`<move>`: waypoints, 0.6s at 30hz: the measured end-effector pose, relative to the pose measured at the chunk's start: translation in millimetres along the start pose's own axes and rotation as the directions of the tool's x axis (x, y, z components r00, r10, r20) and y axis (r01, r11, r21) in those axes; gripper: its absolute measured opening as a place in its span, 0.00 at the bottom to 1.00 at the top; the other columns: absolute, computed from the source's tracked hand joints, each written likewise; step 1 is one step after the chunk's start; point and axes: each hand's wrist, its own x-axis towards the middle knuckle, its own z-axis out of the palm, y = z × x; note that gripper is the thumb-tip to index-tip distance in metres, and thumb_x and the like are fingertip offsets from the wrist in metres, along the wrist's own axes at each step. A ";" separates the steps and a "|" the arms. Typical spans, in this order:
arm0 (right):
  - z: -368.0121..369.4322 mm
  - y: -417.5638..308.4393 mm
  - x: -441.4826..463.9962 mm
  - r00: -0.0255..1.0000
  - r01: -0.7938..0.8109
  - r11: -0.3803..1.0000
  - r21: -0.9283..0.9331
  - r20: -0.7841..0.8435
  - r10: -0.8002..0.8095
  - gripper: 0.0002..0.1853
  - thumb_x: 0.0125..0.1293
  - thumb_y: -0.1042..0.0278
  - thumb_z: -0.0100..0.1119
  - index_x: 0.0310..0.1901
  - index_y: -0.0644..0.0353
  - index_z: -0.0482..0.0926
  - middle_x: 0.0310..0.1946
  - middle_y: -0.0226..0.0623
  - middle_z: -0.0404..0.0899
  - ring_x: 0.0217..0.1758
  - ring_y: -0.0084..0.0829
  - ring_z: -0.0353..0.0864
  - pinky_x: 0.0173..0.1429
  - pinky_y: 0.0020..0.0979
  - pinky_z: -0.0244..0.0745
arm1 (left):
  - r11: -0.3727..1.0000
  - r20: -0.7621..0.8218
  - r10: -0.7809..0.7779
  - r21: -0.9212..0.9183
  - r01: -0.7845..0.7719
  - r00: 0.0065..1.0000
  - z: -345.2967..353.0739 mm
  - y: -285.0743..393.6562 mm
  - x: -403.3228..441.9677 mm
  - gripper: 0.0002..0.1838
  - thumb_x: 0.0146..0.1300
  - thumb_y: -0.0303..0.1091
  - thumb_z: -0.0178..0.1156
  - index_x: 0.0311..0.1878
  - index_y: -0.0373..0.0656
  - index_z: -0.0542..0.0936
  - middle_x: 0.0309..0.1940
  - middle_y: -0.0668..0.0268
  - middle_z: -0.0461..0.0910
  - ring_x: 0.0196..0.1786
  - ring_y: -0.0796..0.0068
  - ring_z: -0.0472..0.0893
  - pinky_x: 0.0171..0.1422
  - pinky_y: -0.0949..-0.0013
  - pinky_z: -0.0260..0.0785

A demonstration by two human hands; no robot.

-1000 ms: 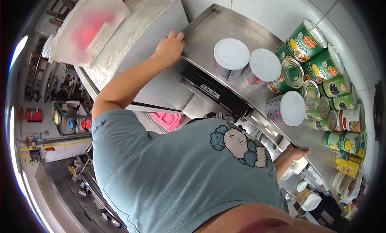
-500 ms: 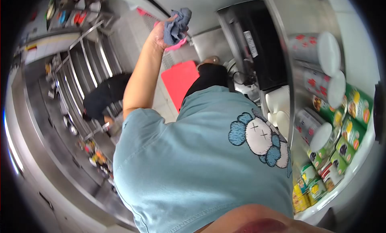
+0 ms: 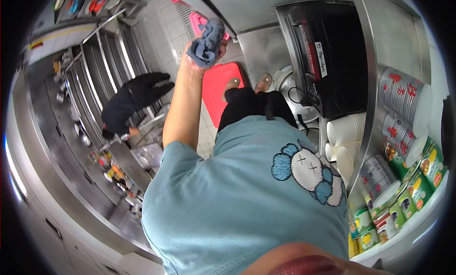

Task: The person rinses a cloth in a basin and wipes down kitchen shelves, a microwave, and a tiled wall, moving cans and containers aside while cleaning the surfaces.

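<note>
My left hand (image 3: 194,62) is raised at the end of an outstretched arm, its fingers wrapped round a crumpled grey-blue cloth (image 3: 207,43). Part of the cloth sticks up above the fingers. Beyond the hand, at floor level, lies a pink object (image 3: 196,21) whose kind I cannot make out. A flat red panel (image 3: 214,92) rests on the tiles below, beside my feet. My right hand is out of view.
A person in black (image 3: 127,102) bends beside a metal rack (image 3: 97,78) on the left. To the right are a black appliance (image 3: 339,56), stacked white cups (image 3: 349,128), large tins (image 3: 403,97) and green cans (image 3: 420,192) on a shelf. Steel pots (image 3: 289,87) stand near my feet.
The view has shifted, and both my feet now show by the red panel. My left hand still grips the cloth, which has turned and bunched differently. More of the person in black shows.
</note>
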 end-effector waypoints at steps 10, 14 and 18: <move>-38.9 -5.0 2.0 0.522 -0.426 0.862 0.273 0.853 -0.012 0.17 0.71 0.67 0.50 0.54 0.71 0.77 0.53 0.47 0.82 0.55 0.42 0.82 0.64 0.45 0.78 | 0.842 0.142 -0.501 0.308 0.442 0.854 -17.5 17.6 125.3 0.19 0.75 0.42 0.50 0.55 0.35 0.76 0.46 0.49 0.79 0.46 0.51 0.77 0.40 0.58 0.73; -36.9 -17.4 33.5 0.215 -0.344 0.906 0.248 0.960 -0.181 0.22 0.74 0.67 0.45 0.63 0.74 0.70 0.65 0.52 0.73 0.69 0.46 0.71 0.74 0.47 0.65 | 0.802 0.074 -0.522 0.382 0.460 0.849 -52.8 13.7 145.6 0.18 0.75 0.42 0.50 0.55 0.37 0.75 0.46 0.52 0.77 0.43 0.57 0.73 0.40 0.62 0.70; -40.2 -2.7 3.3 0.444 -0.204 0.922 0.330 0.870 -0.213 0.21 0.74 0.67 0.47 0.62 0.71 0.71 0.63 0.51 0.74 0.67 0.46 0.72 0.73 0.47 0.68 | 0.751 0.046 -0.649 0.196 0.630 0.759 -98.2 10.0 138.9 0.17 0.73 0.40 0.49 0.53 0.38 0.76 0.46 0.54 0.76 0.43 0.60 0.72 0.40 0.63 0.69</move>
